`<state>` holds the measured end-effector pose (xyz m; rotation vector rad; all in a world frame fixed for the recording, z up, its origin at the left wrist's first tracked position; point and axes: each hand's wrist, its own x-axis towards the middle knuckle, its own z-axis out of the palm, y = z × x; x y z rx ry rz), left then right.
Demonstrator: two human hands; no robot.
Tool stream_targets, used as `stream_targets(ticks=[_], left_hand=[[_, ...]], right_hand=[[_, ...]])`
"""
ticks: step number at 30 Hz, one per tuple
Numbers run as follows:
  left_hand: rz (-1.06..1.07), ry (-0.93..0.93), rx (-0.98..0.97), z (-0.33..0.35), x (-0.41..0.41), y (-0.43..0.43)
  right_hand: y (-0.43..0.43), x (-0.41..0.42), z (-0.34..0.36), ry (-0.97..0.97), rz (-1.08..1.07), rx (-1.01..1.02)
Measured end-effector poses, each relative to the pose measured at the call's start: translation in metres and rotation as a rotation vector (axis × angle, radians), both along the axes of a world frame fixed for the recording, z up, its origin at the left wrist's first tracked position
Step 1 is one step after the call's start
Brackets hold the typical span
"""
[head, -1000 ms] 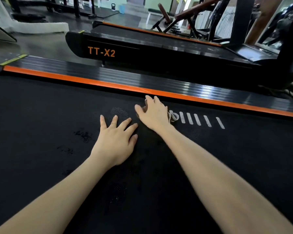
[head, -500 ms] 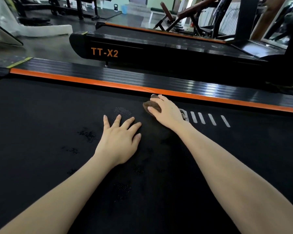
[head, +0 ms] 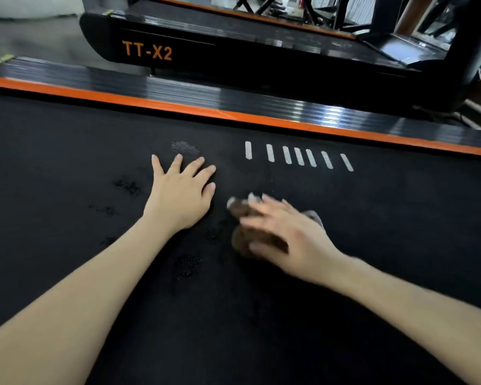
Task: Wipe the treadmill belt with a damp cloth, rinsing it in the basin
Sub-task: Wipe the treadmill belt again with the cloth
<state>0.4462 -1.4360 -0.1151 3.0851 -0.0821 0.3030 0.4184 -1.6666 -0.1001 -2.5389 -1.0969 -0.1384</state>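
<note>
I read left hand [head: 182, 195] flat on the belt [head: 372, 245], fingers spread, just left of the white stripes [head: 299, 156] | right hand [head: 286, 234] (blurred) wrapped over the bunched brown cloth [head: 243, 241] | cloth on belt, nearer me than the stripes

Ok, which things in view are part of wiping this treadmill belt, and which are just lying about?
Part of the job: treadmill belt, its dark smudges, brown cloth, right hand on the cloth (blurred), left hand flat on the belt.

Just around: second treadmill marked TT-X2, gym frames behind it, white padding on the floor. No basin in view.
</note>
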Motion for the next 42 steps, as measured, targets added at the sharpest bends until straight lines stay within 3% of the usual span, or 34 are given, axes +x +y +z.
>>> stream_targets(ticks=[4,7,16,19,25,27,32,36,39,42], left_hand=[[0.009,0.030,0.012,0.000,0.002,0.001],[0.008,0.031,0.002,0.001,0.004,0.002],[0.010,0.020,-0.006,0.001,0.004,0.002],[0.007,0.050,-0.006,0.002,0.003,0.001],[0.041,0.059,-0.266,0.026,-0.027,0.012],[0.000,0.061,-0.206,0.036,-0.057,0.020],[-0.065,0.051,-0.018,0.031,-0.138,0.050],[-0.015,0.089,-0.014,0.012,-0.169,0.068],[0.026,0.087,-0.058,0.004,-0.175,0.071],[0.040,0.074,-0.049,0.002,-0.176,0.071]], right_hand=[[0.045,0.099,-0.005,0.007,-0.299,-0.027],[0.054,0.120,-0.008,0.007,-0.384,-0.004],[-0.010,-0.067,-0.006,0.059,-0.022,0.068],[-0.016,-0.071,-0.005,0.045,0.052,0.046],[0.034,0.024,-0.005,0.038,-0.389,0.029],[0.039,0.031,-0.007,0.055,-0.419,0.003],[0.029,-0.054,-0.004,0.077,-0.186,0.054],[0.000,-0.160,-0.001,0.108,0.133,-0.011],[-0.013,-0.171,0.000,0.048,0.244,-0.098],[0.008,-0.141,-0.002,0.010,0.216,-0.064]])
